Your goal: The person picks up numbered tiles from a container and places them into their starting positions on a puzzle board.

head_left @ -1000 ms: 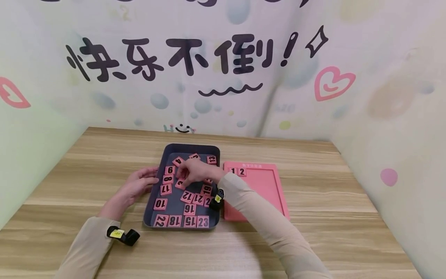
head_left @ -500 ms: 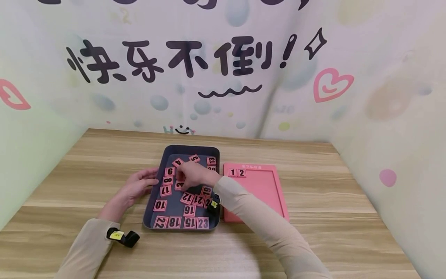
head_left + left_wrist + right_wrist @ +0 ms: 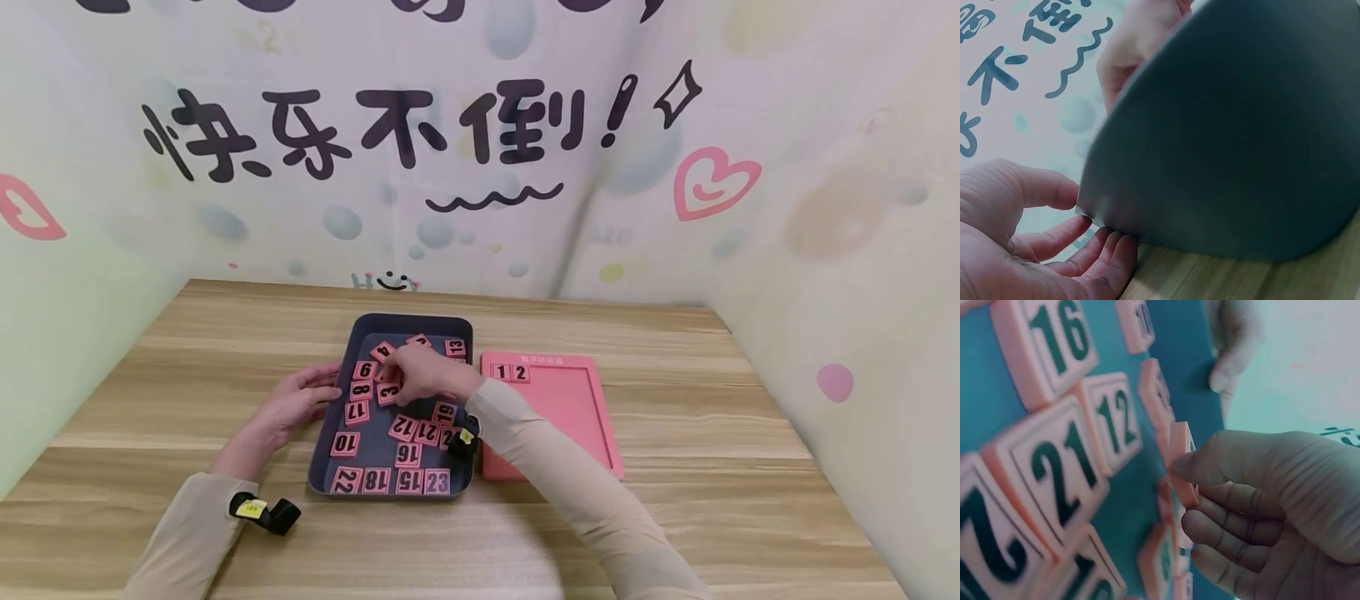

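My right hand [image 3: 423, 372] reaches over the dark grey tray [image 3: 318, 467]. Its thumb and fingers pinch a pink number tile marked 3 [image 3: 387, 393]; in the right wrist view this tile [image 3: 1182, 453] is seen nearly edge-on under the thumb. Tiles 4 [image 3: 383, 351], 6 [image 3: 365, 370] and 8 [image 3: 362, 390] lie around it. At the tray's left side is my left hand [image 3: 296, 400], fingers loosely bent. In the left wrist view its fingertips [image 3: 1124, 245] touch the outside of the tray wall, thumb near the corner.
Right of the tray lies a pink puzzle frame [image 3: 551, 421] with tiles 1 [image 3: 501, 372] and 2 [image 3: 521, 372] in its top left corner. Several more tiles, such as 16 [image 3: 408, 454], lie loose in the tray. A printed cloth [image 3: 480, 233] hangs behind the wooden table [image 3: 712, 467].
The 3 tile has turned a little under my right fingers, its number now more upright. My right hand has shifted only slightly; the left hand stays at the tray wall.
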Tool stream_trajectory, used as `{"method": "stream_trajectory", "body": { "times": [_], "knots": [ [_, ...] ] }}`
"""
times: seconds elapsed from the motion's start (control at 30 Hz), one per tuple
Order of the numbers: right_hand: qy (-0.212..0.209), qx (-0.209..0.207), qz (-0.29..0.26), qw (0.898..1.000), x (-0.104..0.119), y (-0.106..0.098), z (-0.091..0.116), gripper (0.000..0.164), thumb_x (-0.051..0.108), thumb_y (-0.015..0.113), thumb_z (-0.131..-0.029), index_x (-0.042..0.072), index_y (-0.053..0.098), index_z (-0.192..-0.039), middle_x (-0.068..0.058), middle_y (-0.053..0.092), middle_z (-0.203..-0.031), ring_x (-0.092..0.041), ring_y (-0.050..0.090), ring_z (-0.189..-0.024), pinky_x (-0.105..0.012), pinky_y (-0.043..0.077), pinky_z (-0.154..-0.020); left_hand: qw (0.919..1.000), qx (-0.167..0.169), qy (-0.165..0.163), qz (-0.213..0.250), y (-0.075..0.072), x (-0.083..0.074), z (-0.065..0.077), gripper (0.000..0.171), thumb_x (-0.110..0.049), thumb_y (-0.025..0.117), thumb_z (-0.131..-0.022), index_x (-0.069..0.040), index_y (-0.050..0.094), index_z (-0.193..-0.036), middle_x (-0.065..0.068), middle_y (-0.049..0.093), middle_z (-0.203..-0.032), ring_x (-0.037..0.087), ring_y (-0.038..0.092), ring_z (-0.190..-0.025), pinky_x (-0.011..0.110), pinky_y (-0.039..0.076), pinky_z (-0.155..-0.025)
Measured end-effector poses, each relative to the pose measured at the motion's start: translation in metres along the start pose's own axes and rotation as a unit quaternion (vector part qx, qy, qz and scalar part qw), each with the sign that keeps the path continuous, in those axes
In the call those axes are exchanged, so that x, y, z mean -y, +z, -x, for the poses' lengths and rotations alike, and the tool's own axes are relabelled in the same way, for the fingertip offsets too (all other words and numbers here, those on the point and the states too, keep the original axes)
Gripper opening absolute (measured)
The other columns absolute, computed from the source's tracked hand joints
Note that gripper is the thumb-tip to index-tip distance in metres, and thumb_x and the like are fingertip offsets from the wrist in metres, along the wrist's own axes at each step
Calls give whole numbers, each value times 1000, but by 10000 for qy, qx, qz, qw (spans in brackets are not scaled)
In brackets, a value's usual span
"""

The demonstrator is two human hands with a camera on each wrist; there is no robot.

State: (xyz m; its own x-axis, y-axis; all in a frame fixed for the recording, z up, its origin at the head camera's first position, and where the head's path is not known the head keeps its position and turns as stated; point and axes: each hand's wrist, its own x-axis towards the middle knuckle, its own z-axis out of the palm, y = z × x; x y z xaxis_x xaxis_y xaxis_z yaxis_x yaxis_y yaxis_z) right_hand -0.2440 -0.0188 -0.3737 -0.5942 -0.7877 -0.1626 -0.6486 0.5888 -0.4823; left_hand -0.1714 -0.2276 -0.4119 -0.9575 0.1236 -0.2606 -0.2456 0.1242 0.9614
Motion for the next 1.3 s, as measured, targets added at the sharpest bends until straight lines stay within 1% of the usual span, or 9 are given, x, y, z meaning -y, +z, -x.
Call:
{"method": "stream_trajectory", "body": {
  "times": [0.17,0.37,0.5,0.6,0.7,0.87,1.03,1.2,1.3],
  "knots": [
    [0,-281,-112,9995,-7,-14,14,22,7,74,-78,6,65,-98,-2,59,-84,-12,52,-72,-18,43,-62,10000,11,23,19,1,-1,0,56,-4,50,-93,10,26,-142,29,36,-138,5,54,-95,25,47,-80],
    [-60,-606,-162,9980,-24,-28,35,23,5,74,-76,4,65,-97,-4,60,-87,-15,54,-77,-19,44,-65,10000,6,-24,-6,2,-2,1,57,-4,50,-93,9,25,-143,30,34,-139,6,53,-96,25,47,-80],
    [162,-788,-356,9961,-37,-35,53,25,6,73,-76,3,66,-100,-5,60,-88,-17,54,-78,-21,45,-65,10000,-2,-57,9,2,-2,2,58,-4,50,-93,9,24,-143,29,34,-140,6,52,-97,25,47,-81],
    [294,-953,-494,9938,-47,-40,68,24,4,71,-76,2,65,-100,-6,59,-85,-17,52,-75,-22,44,-63,10000,7,-68,30,2,-2,1,58,-4,50,-93,9,24,-143,29,33,-140,6,52,-98,24,47,-81],
    [391,-1122,-563,9913,-58,-43,82,25,1,68,-73,1,65,-98,-6,59,-84,-17,52,-74,-23,44,-62,10000,21,-58,15,2,-2,1,58,-4,50,-93,9,23,-143,29,32,-141,6,52,-98,24,46,-81],
    [532,-1279,-470,9892,-79,-44,104,25,2,71,-71,0,65,-95,-6,60,-82,-18,53,-74,-25,45,-64,10000,33,-28,-21,3,-2,1,58,-5,50,-94,9,24,-143,30,32,-141,6,52,-98,25,46,-81],
    [625,-1320,-356,9886,-97,-41,125,24,0,72,-72,-3,65,-95,-7,61,-82,-19,54,-73,-26,46,-65,10000,30,-30,-77,3,-3,0,57,-5,50,-94,8,24,-143,29,33,-141,7,52,-99,25,46,-81],
    [719,-1343,-327,9878,-112,-36,140,23,0,73,-72,-5,65,-93,-7,61,-79,-18,54,-72,-27,47,-65,9999,8,-131,-79,3,-3,0,58,-5,50,-94,7,24,-144,28,32,-142,10,51,-102,24,46,-82],
    [837,-1306,-441,9869,-119,-33,147,23,-1,73,-72,-5,65,-93,-7,61,-79,-17,55,-72,-27,48,-66,9998,-10,-188,-83,3,-4,0,58,-5,50,-94,6,23,-144,28,31,-143,9,51,-102,24,46,-82]
  ]
}}
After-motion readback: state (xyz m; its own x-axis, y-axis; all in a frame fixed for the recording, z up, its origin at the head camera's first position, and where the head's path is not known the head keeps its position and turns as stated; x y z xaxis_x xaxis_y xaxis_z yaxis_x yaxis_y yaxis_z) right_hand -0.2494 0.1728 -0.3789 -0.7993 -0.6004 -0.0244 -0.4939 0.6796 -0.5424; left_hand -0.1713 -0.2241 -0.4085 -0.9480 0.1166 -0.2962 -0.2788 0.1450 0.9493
